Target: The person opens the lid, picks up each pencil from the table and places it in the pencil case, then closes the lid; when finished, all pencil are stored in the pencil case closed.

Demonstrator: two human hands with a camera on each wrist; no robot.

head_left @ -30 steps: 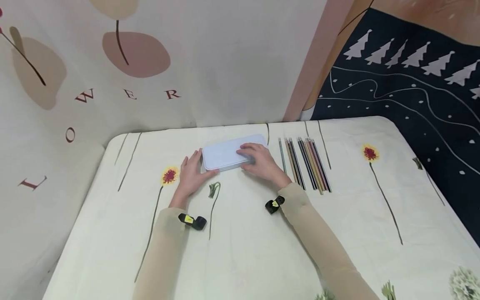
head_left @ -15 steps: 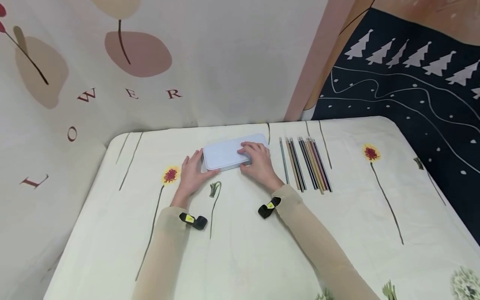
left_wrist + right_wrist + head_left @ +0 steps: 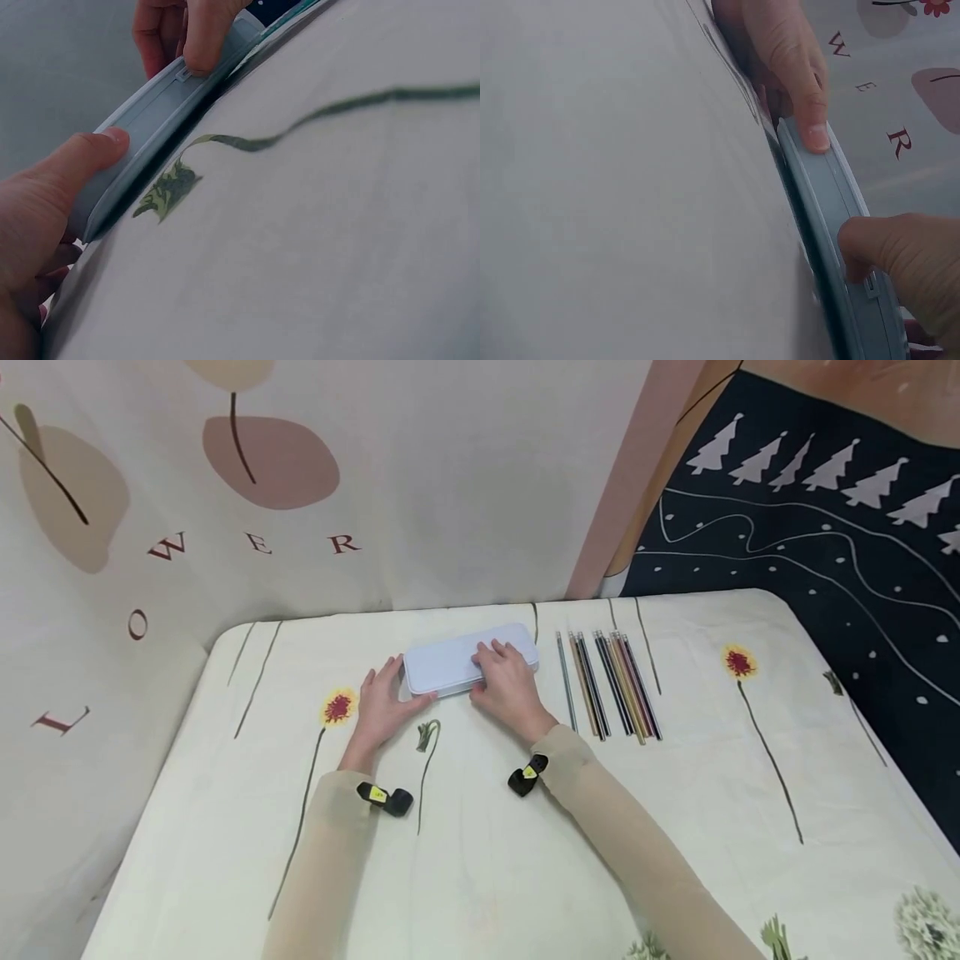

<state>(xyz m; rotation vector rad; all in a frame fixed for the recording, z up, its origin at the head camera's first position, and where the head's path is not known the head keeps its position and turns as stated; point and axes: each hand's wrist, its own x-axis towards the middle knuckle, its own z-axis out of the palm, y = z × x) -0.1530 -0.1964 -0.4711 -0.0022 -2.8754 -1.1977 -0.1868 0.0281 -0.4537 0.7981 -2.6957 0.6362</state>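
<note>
Left of the left hand (image 3: 381, 713), a yellow-red flower (image 3: 339, 707) printed on the cloth (image 3: 472, 877). Between that hand and the right hand (image 3: 512, 689), pinched by both: a pale blue, round-cornered case (image 3: 442, 662) with a small clasp (image 3: 871, 285) on one side. Right of both, loose pencils (image 3: 628, 685) in a row.

Pencils (image 3: 636, 689) lie roughly parallel on the white, flower-printed cloth (image 3: 705, 760) covering the bench (image 3: 465, 877). Behind it is a pale backdrop (image 3: 465, 485) with reddish letters; at right, a dark sheet (image 3: 900, 635) bears white trees.
</note>
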